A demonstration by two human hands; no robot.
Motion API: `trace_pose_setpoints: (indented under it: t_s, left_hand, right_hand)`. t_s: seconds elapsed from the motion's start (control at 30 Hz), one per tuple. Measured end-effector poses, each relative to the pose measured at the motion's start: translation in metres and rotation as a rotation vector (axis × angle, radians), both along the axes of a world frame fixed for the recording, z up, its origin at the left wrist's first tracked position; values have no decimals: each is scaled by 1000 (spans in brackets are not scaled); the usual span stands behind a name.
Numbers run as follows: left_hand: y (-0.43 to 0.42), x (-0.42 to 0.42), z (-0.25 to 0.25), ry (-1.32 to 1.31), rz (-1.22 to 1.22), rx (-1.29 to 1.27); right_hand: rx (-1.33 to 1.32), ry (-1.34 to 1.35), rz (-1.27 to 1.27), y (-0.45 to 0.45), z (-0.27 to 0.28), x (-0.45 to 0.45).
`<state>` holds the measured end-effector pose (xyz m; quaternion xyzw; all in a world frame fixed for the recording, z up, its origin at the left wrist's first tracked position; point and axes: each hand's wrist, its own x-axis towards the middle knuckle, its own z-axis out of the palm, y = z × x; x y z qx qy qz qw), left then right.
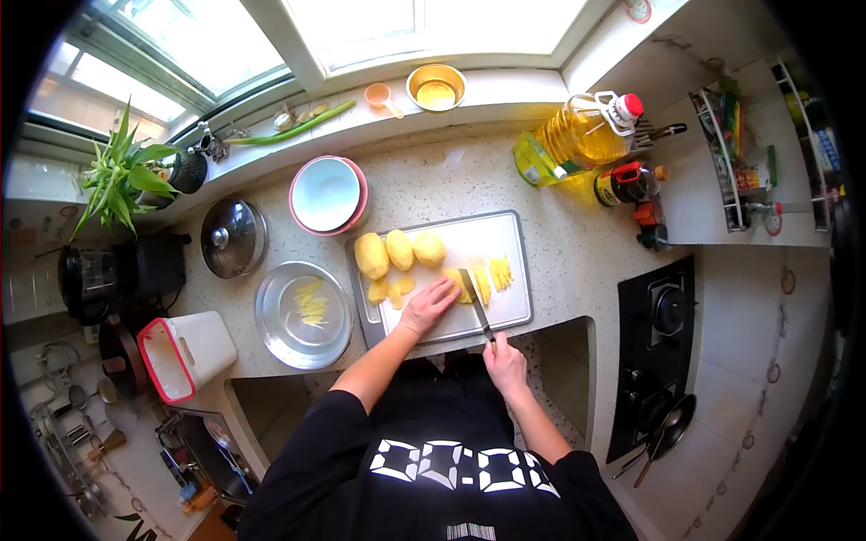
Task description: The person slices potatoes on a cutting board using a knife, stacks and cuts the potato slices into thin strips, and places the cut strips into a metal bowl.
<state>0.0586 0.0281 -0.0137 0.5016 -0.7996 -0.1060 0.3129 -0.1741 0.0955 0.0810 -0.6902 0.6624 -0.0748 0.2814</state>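
Note:
My right hand (505, 365) is wrapped round the handle of a kitchen knife (481, 311), its blade over sliced potato (456, 281) on a cutting board (507, 230). Close to the blade's left side, my left hand (428, 308) has its fingertips bent onto the slices, holding them down. Potato strips (500, 272) lie right of the knife. Peeled whole potatoes (371, 255) sit in a row along the board's upper left. Smaller cut potato pieces (394, 293) rest below them, near my left hand.
A metal basin (271, 338) left of the board holds potato strips. Stacked bowls (327, 194), a lidded pan (233, 239) and a red-rimmed bin (203, 347) stand farther left. An oil jug (582, 135) and sauce bottle (627, 183) are back right. A stove (657, 347) lies right.

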Motion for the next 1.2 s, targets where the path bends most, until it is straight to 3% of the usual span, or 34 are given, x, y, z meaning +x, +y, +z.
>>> trace_pose_setpoints:
  t_s: [0.53, 0.73, 1.2]
  left_hand:
    - [1, 0, -5, -46, -15, 37]
    - [2, 1, -4, -47, -14, 29]
    - [2, -1, -6, -38, -10, 29]
  right_hand:
    - [54, 140, 41, -9, -19, 2]
    - [41, 2, -121, -5, -31, 2]
    - [16, -30, 12, 1, -6, -6]
